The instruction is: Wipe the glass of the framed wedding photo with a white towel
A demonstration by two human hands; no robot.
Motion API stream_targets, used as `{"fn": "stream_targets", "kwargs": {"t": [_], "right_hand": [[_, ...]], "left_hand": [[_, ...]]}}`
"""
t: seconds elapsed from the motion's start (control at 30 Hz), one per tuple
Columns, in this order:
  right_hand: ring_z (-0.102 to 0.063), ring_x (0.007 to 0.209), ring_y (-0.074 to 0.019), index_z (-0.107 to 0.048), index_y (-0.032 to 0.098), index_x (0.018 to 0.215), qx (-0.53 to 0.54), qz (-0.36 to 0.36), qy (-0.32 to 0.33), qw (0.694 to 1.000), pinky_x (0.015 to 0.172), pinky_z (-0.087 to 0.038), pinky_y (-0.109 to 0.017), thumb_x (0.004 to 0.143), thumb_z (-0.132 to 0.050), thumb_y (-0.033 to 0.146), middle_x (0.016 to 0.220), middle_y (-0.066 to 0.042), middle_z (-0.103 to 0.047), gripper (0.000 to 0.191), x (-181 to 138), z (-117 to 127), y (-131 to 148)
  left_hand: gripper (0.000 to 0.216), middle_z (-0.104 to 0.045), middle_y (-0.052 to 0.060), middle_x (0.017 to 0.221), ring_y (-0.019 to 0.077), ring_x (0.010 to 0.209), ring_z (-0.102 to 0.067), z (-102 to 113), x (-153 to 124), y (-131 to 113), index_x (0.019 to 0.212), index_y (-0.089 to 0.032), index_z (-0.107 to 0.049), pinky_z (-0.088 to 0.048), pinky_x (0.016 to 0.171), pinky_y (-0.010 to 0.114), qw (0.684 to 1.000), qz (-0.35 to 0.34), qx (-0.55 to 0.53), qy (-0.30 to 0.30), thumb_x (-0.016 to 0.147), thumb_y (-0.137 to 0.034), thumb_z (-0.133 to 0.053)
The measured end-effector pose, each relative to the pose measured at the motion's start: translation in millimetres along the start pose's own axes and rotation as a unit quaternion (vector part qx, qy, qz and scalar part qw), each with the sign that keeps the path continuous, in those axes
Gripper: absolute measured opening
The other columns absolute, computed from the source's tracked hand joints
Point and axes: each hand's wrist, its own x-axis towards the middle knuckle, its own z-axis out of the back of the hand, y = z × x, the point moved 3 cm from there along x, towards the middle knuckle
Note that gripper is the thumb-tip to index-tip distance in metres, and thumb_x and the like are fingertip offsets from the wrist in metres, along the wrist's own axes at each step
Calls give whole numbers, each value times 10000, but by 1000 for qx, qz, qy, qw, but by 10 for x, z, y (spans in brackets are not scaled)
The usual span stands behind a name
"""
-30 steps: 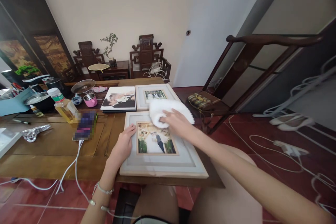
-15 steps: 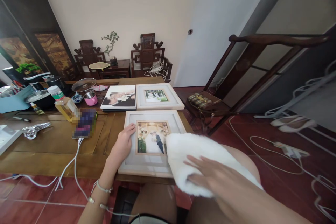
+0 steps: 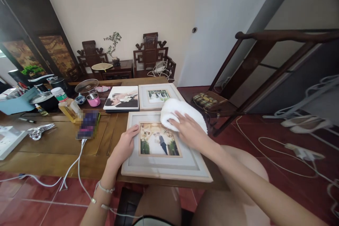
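Framed photograph (image 3: 160, 144), lying at the near right corner of the bench (image 3: 66, 157). Left hand (image 3: 126, 143), grip loosely open, rests on its left border; right hand (image 3: 190, 131), grip closed on white cloth (image 3: 182, 107), reaches its far right corner. Light, even pressure should serve best.

1. Soft, fairly dim indoor light lies evenly on the pale wall (image 3: 159, 3); a bright patch shows at the far left edge.
2. The worktop (image 3: 66, 148) has a dull sheen; the white cloth (image 3: 180, 107) looks brightest.
3. Shadow darkens the upper right corner.
4. Wide-angle distortion tilts the cabinet (image 3: 29, 24) and stretches the nearer chair (image 3: 254, 63).
5. Pixelation hides the phone (image 3: 89, 123); the shoes (image 3: 304, 127) look soft.
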Motion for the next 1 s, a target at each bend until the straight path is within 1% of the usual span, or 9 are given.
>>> {"fn": "stream_targets", "kwargs": {"t": [0.1,0.17,0.33,0.43,0.57,0.63,0.7,0.87,1.0], "right_hand": [[-266,1373,-324,-561,104,1264,-6,0,6,1000,1085,-246,-527,682,-442,-46,1429,-185,-427,612,141,-40,24],[-284,1364,-331,-585,129,1243,-3,20,28,999,1088,-230,-536,663,-464,-43,1425,-167,-440,617,67,-23,135],[-339,1326,-379,-628,161,1194,23,55,140,988,1046,-283,-580,651,-486,-6,1397,-172,-474,586,-519,230,509],[-408,1291,-350,-638,217,1175,83,92,190,974,1027,-344,-550,657,-473,9,1380,-141,-503,582,-866,487,730],[-387,1313,-321,-626,262,1196,164,121,220,954,1058,-328,-535,651,-467,25,1401,-92,-488,615,-1005,634,968],[-335,1344,-314,-599,252,1238,177,114,214,954,1080,-289,-546,651,-451,15,1429,-88,-453,650,-920,556,1005],[-289,1366,-304,-576,223,1268,165,100,180,964,1096,-258,-542,646,-437,-6,1451,-97,-422,677,-757,406,947],[-252,1383,-285,-548,152,1284,73,60,44,995,1124,-195,-502,653,-464,-33,1461,-134,-400,663,-153,28,461],[-217,1386,-339,-495,100,1319,12,15,-19,1000,1094,-184,-577,695,-478,-35,1465,-178,-376,639,304,-72,138]], "left_hand": [[522,-574,104,1317,215,1261,-506,-9,3,7,1209,-135,-620,-389,1104,420,1000,7,-8,-15,782,27,-368],[529,-579,110,1309,216,1258,-509,-18,5,13,1208,-128,-621,-391,1102,425,1000,8,-9,-19,773,34,-367],[555,-568,114,1322,207,1264,-503,-39,-1,27,1225,-120,-607,-383,1110,412,1000,8,8,-22,754,46,-365],[561,-567,105,1326,202,1264,-504,-47,-10,31,1236,-135,-599,-391,1105,413,999,0,13,-32,759,43,-363],[548,-573,113,1318,205,1261,-507,-59,-13,44,1227,-127,-606,-393,1103,413,999,-4,13,-35,765,38,-363],[545,-571,113,1321,208,1262,-505,-62,-9,50,1226,-127,-607,-390,1105,413,999,-4,13,-31,766,34,-365],[545,-570,112,1322,209,1266,-501,-58,-3,49,1227,-130,-607,-381,1111,416,1000,-4,11,-25,767,32,-364],[560,-560,103,1334,208,1282,-483,-22,4,7,1235,-132,-600,-363,1121,423,1000,1,5,-6,767,42,-345],[532,-553,105,1341,211,1286,-478,1,-1,-8,1237,-127,-599,-362,1122,415,1000,14,-1,-1,787,21,-356]]}}
